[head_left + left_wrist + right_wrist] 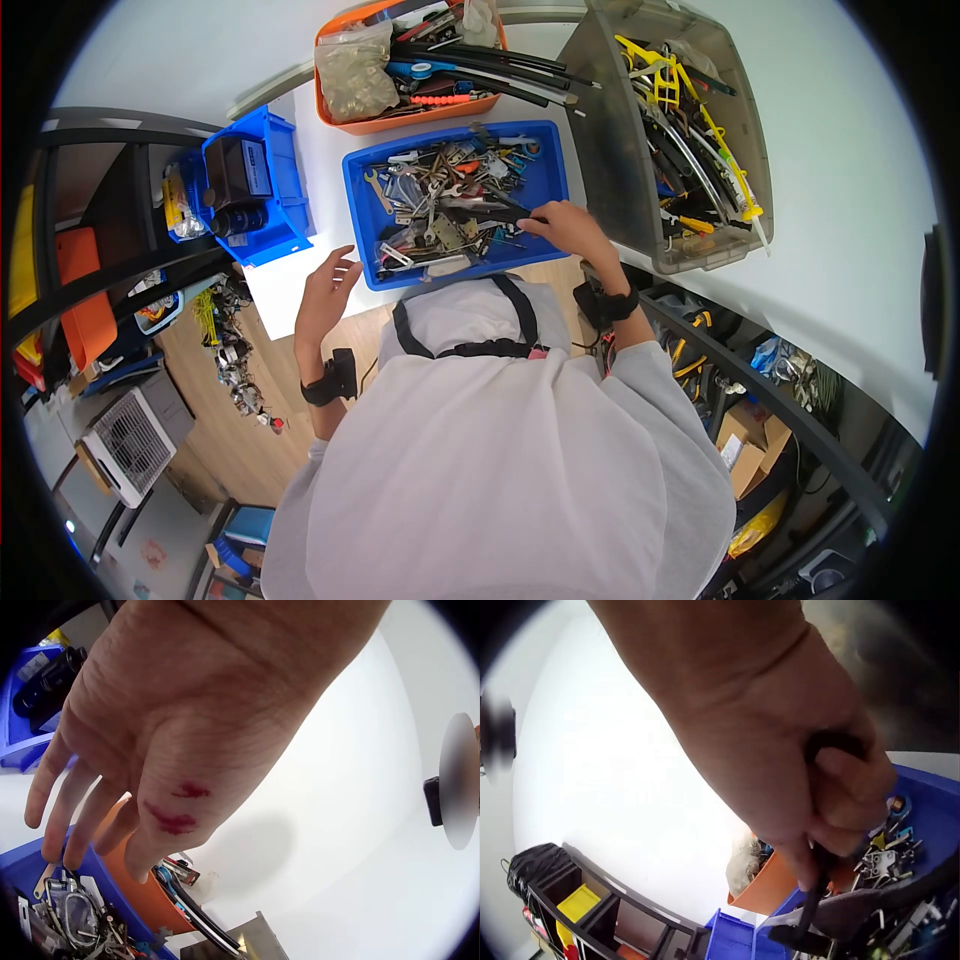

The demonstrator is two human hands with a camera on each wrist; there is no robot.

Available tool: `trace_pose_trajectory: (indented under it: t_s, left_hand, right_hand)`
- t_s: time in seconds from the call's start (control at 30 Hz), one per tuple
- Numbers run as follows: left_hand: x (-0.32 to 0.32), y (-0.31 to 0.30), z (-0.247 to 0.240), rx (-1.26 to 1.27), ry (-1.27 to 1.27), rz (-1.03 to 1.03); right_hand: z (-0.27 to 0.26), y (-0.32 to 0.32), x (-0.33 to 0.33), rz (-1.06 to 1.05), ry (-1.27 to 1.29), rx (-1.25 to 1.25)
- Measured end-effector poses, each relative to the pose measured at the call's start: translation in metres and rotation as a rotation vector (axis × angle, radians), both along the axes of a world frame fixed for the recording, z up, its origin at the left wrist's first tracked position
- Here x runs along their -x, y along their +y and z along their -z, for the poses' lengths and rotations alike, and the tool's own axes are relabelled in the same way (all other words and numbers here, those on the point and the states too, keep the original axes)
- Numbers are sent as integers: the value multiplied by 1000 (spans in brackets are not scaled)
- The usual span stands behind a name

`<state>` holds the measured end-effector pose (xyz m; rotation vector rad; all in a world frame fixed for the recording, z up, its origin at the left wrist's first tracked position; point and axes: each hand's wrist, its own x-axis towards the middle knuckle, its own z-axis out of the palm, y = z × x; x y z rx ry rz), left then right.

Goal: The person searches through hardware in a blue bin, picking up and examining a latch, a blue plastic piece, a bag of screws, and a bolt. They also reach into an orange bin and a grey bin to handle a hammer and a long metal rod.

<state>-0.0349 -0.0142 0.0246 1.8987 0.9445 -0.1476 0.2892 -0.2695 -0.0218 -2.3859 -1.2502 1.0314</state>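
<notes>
A blue tray lies before the person, heaped with wrenches, hinges, brackets and other small metal parts. Over its right side, the right hand grips a black tool. In the right wrist view the fingers curl round its dark handle, and a short crosswise end shows below them; the hand hides the rest, so I cannot tell its kind. Just outside the tray's left front corner hovers the left hand, holding nothing. Its fingers are loosely extended, pointing toward the tray in the left wrist view.
Behind the tray stands an orange bin with black rods and a plastic bag. A tall grey bin of yellow and black tools flanks it on the right. To the left sits a blue bin with dark boxes, beside a black shelf rack.
</notes>
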Motion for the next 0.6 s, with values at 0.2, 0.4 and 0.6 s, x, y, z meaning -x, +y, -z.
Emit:
trace_pose_trajectory:
  t_s: [0.2, 0.4, 0.6]
  left_hand:
    - [-4, -1, 2, 22, -10, 9]
    - [-18, 0, -9, 17, -65, 36]
    - [-45, -1, -30, 24, -224, 48]
  right_hand:
    - [-21, 20, -3, 213, 530, 53]
    - [-36, 34, -1, 248, 778, 130]
    - [-48, 43, 2, 196, 1006, 121]
